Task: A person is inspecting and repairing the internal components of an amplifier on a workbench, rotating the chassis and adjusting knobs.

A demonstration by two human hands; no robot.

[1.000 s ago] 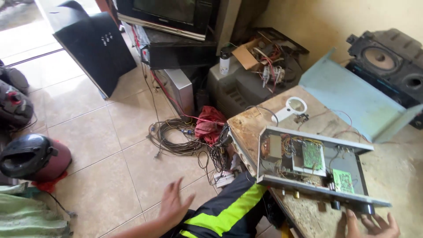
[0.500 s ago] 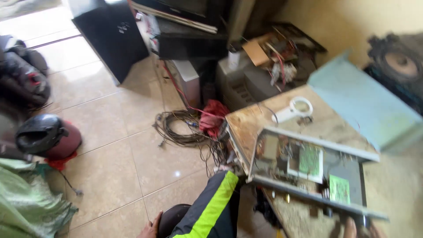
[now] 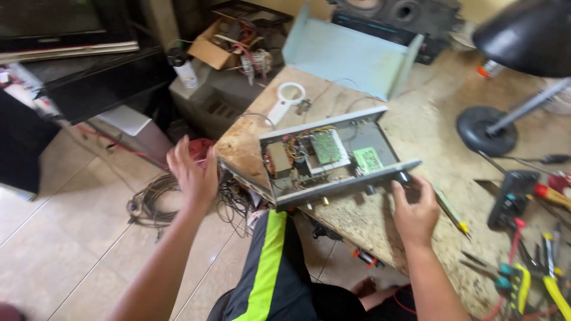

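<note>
An open metal electronics chassis (image 3: 333,156) lies on the worn wooden table (image 3: 369,220), showing green circuit boards, a transformer and coloured wires. My right hand (image 3: 416,209) rests at its front right corner, with thumb and fingers closed on the end of the front panel. My left hand (image 3: 193,172) is raised in the air off the table's left edge, a little left of the chassis, fingers apart and holding nothing. My leg in black shorts with a bright green stripe (image 3: 267,261) shows below the table edge.
A grey bent metal cover (image 3: 351,53) stands behind the chassis, with a white magnifier (image 3: 285,98) beside it. A black desk lamp (image 3: 485,131) and several hand tools (image 3: 535,267) are at the right. On the floor at the left lies a wire coil (image 3: 154,199). A cardboard parts box (image 3: 226,44) sits behind.
The view has swung right onto the table. My left hand has risen from near my knee to beside the chassis. My right hand has come onto the front panel's right end.
</note>
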